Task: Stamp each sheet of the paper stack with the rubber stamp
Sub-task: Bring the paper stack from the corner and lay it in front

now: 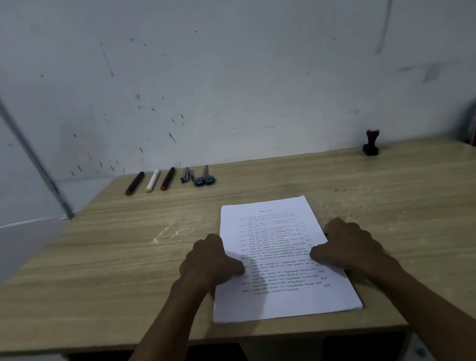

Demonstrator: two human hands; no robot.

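Both my hands — left [210,261], right [349,244] — curled, gripping the side edges of the smooth white paper stack [280,265] on woodgrain desk [107,271], knobby rubber stamp [371,143] well apart — far right corner.

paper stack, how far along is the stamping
Nothing looks stamped yet: the top sheet of the paper stack shows only printed text. In hand: the left hand and right hand rest on the stack's side edges, as if squaring it. Left: the rubber stamp stands untouched at the table's far right, so all the stamping remains.
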